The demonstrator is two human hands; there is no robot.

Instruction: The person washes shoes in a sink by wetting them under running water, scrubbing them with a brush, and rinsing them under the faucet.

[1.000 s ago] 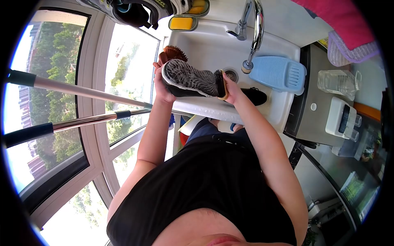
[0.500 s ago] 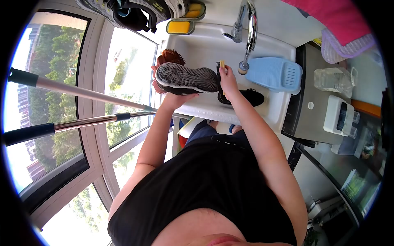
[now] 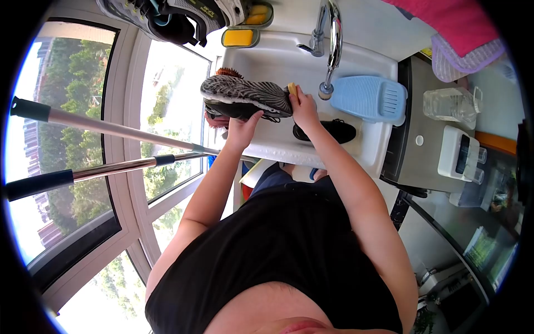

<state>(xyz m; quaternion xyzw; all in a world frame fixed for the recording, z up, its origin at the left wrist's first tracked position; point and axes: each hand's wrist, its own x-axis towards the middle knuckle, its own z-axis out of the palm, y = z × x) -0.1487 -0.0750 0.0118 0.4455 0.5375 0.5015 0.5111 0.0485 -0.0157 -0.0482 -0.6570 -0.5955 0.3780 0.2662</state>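
A black shoe (image 3: 245, 97) with a grey-and-white patterned sole is held over the white sink (image 3: 272, 47), its sole facing up. My left hand (image 3: 243, 131) is closed round the shoe's side from below, thumb along the edge. My right hand (image 3: 304, 111) grips a small brush (image 3: 292, 89) with a pale wooden back, held against the right end of the shoe; most of the brush is hidden by the fingers. A second black shoe (image 3: 336, 131) lies in the sink just below and right of my right hand.
A chrome faucet (image 3: 335, 42) arches over the sink. A light-blue washboard (image 3: 370, 100) leans at its right side. Yellow soap (image 3: 238, 38) sits on the back-left rim beside other shoes (image 3: 189, 19). Reddish-brown spiky things (image 3: 228, 72) are partly hidden. Two poles (image 3: 122, 127) cross at left.
The held shoe has moved slightly left and tilted, so more of its black upper shows. My left hand has shifted along its side. The right hand with the brush moved slightly left.
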